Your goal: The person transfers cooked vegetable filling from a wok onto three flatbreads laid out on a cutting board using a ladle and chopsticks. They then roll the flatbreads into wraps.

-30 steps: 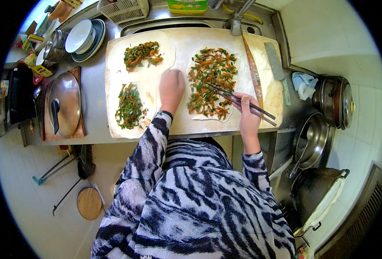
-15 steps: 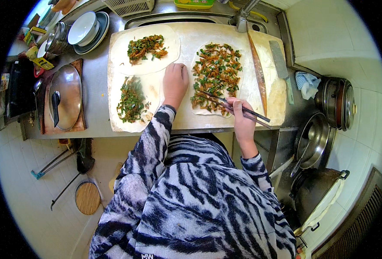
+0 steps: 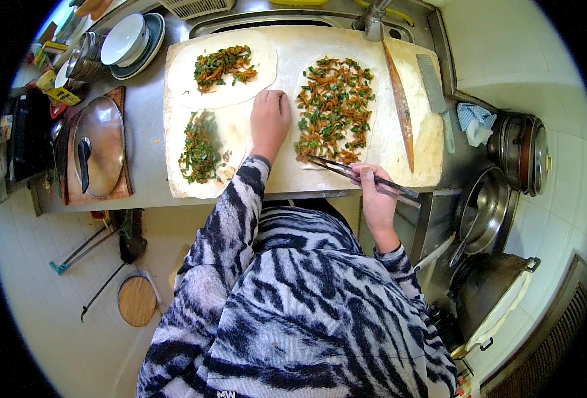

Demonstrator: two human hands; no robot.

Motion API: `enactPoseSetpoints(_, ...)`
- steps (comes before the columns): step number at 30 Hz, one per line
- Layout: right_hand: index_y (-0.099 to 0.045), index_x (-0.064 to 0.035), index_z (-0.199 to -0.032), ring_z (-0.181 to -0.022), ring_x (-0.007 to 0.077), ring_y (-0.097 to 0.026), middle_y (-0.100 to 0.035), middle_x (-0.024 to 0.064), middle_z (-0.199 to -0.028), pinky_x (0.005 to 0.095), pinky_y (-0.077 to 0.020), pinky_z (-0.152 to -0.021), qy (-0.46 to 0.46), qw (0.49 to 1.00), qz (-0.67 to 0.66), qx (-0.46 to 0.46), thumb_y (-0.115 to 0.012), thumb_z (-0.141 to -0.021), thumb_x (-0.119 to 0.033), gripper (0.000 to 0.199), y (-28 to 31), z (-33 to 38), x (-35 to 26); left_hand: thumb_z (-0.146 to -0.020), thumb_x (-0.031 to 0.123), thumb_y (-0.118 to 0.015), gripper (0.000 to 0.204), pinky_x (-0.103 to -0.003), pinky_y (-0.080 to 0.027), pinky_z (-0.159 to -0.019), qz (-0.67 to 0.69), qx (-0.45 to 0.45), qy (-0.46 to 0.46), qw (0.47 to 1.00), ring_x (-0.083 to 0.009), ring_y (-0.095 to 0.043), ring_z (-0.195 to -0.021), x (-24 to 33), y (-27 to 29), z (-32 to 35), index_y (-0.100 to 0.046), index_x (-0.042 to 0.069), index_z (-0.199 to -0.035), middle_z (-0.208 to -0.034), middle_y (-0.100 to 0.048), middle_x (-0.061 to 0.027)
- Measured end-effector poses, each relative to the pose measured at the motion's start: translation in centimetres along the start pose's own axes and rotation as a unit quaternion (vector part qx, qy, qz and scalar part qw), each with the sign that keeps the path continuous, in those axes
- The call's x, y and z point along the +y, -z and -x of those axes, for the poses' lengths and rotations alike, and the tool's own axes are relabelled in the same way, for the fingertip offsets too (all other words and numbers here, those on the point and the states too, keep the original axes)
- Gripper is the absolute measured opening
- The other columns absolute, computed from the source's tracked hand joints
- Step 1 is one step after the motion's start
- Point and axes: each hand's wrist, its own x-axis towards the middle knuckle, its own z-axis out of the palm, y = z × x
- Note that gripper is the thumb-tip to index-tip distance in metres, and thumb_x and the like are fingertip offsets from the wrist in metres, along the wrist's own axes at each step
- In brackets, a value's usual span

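Note:
My right hand (image 3: 378, 196) grips a pair of dark chopsticks (image 3: 393, 184). Their tips touch the near left edge of a chopped green and brown filling (image 3: 333, 113), spread over a long sheet of dough. My left hand (image 3: 271, 124) rests with curled fingers on the floured board (image 3: 285, 46), between that sheet and the dough at left; its fingertips are hidden. At the far left lies a round dough sheet (image 3: 260, 50) with a patch of filling (image 3: 224, 67) on it. Nearer, another dough sheet (image 3: 237, 126) carries a second heap of filling (image 3: 200, 149).
A long tapered wooden rolling pin (image 3: 399, 109) and a flat scraper-like tool (image 3: 430, 83) lie on the board's right side. A glass lid (image 3: 101, 149) and stacked bowls (image 3: 125, 41) stand left. The tap (image 3: 374, 23) is behind; a metal pan (image 3: 484, 209) sits at right.
The chopstick tips have moved to the near edge of the filling, and my right hand has come slightly nearer. My left hand keeps its place on the board. The view has shifted slightly.

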Motion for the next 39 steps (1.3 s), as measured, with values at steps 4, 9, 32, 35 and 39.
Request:
enactPoseSetpoints(4, -0.064, 0.0032, -0.101, -0.086, 0.0144, -0.066, -0.069, 0.0102, -0.098, 0.029, -0.0556, -0.081, 0.003, 0.998, -0.062, 0.017, -0.059, -0.101, -0.023, 0.027, -0.5, 0.1, -0.8, -0.09, 0.011, -0.061, 0.008, -0.041, -0.048, -0.076, -0.002, -0.002, 0.0, 1.0, -0.0327, -0.058, -0.084, 0.3, 0.2, -0.1, -0.062, 0.004, -0.091, -0.086, -0.059, -0.0134)
enactPoseSetpoints(9, -0.063, 0.0042, -0.1, -0.087, 0.0164, -0.067, -0.068, 0.011, -0.1, 0.0295, -0.0566, -0.082, 0.018, 0.998, -0.058, 0.0, -0.057, -0.101, -0.021, 0.026, -2.1, -0.6, -0.6, -0.09, 0.011, -0.061, 0.008, -0.041, -0.048, -0.075, -0.004, -0.005, 0.005, 1.0, -0.0324, -0.058, -0.084, 0.0, 0.0, 0.1, -0.062, 0.004, -0.092, -0.087, -0.06, -0.0132)
enactPoseSetpoints(32, -0.059, 0.0005, -0.099, -0.096, 0.0196, -0.065, -0.064, 0.0171, -0.114, 0.0305, -0.0571, -0.084, 0.061, 0.983, -0.114, 0.131, -0.052, -0.104, -0.027, 0.028, -0.6, -7.1, 3.5, -0.091, 0.012, -0.058, 0.009, -0.044, -0.047, -0.076, 0.008, -0.035, 0.031, 0.999, -0.0347, -0.056, -0.087, 0.3, 0.3, -0.3, -0.061, 0.004, -0.091, -0.085, -0.058, -0.0148)
enactPoseSetpoints(35, -0.059, 0.0004, -0.097, -0.093, 0.0193, -0.066, -0.066, 0.0175, -0.109, 0.03, -0.057, -0.084, 0.016, 0.963, -0.216, 0.162, -0.053, -0.103, -0.026, 0.028, -0.4, -8.2, 4.0, -0.091, 0.012, -0.058, 0.009, -0.044, -0.047, -0.077, 0.013, -0.038, 0.035, 0.999, -0.0351, -0.056, -0.087, 0.6, 0.5, -0.4, -0.061, 0.004, -0.091, -0.085, -0.058, -0.0149)
enactPoseSetpoints(39, -0.06, -0.001, -0.093, -0.086, 0.0186, -0.068, -0.068, 0.0173, -0.101, 0.0249, -0.0596, -0.075, -0.007, 0.943, -0.281, 0.175, -0.058, -0.101, -0.027, 0.027, 0.5, -9.1, 4.9, -0.09, 0.011, -0.06, 0.007, -0.042, -0.048, -0.075, 0.002, -0.034, 0.026, 0.999, -0.0334, -0.057, -0.084, 0.6, 0.5, -0.5, -0.061, 0.004, -0.091, -0.085, -0.058, -0.0135)
